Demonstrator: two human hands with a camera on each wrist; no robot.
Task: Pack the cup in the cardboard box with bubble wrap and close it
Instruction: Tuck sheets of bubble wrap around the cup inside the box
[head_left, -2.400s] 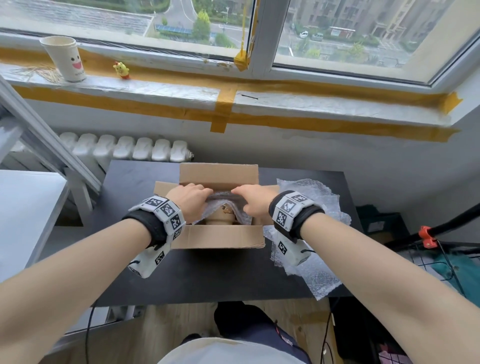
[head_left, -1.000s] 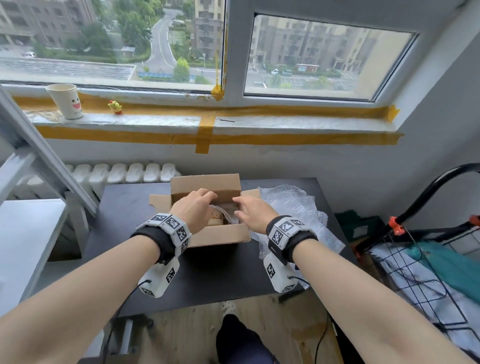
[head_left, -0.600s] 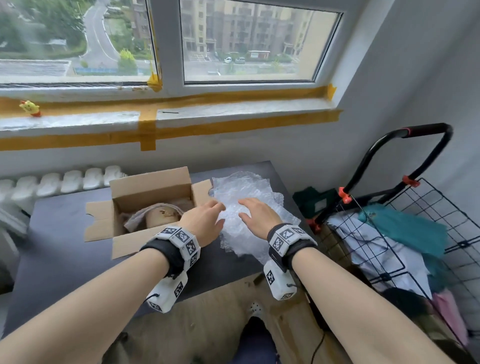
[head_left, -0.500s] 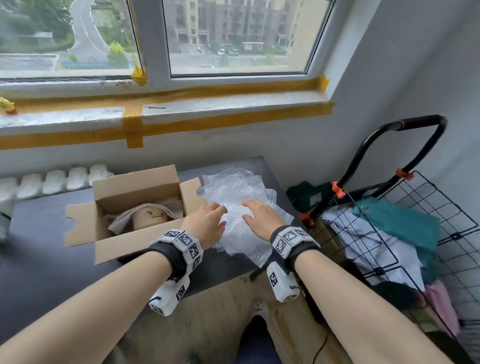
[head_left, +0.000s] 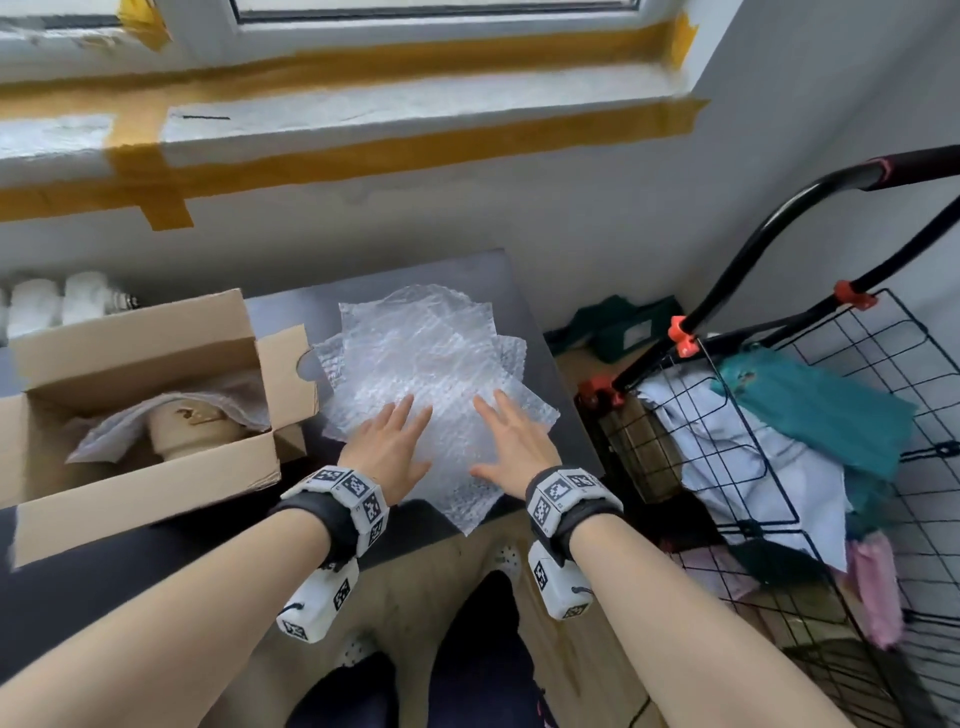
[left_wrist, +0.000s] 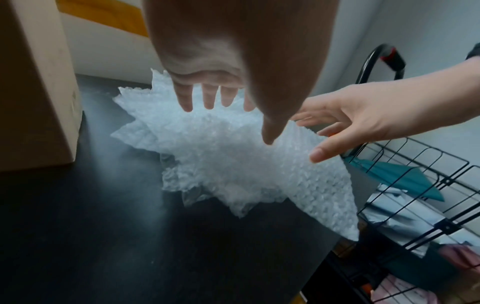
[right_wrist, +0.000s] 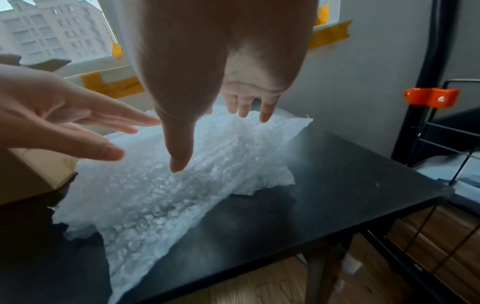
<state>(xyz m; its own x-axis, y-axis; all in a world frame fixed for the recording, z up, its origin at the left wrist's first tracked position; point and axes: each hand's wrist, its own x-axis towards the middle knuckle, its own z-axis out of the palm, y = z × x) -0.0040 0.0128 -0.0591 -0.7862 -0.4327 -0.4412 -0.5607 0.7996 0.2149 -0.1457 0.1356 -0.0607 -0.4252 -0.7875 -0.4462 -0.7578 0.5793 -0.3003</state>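
An open cardboard box (head_left: 130, 488) sits at the left of the black table (head_left: 104, 566). Inside it lies a beige cup (head_left: 192, 426) partly covered by bubble wrap. To the right of the box a stack of loose bubble wrap sheets (head_left: 431, 364) is spread on the table, also in the wrist views (left_wrist: 233, 164) (right_wrist: 168, 195). My left hand (head_left: 387, 449) and right hand (head_left: 511, 449) hover side by side just over the near part of the stack, fingers straight and spread, palms down. Neither holds anything.
A black wire cart (head_left: 810, 467) with cloths stands right of the table, its handle (head_left: 779, 208) rising above. The taped window sill (head_left: 363, 119) runs behind, a white radiator (head_left: 52, 301) at back left. The table's near right corner overhangs wooden floor (right_wrist: 285, 283).
My hands left the wrap inside the box and moved right to the loose sheet stack. My head turned right and down, so the box now sits at the left.
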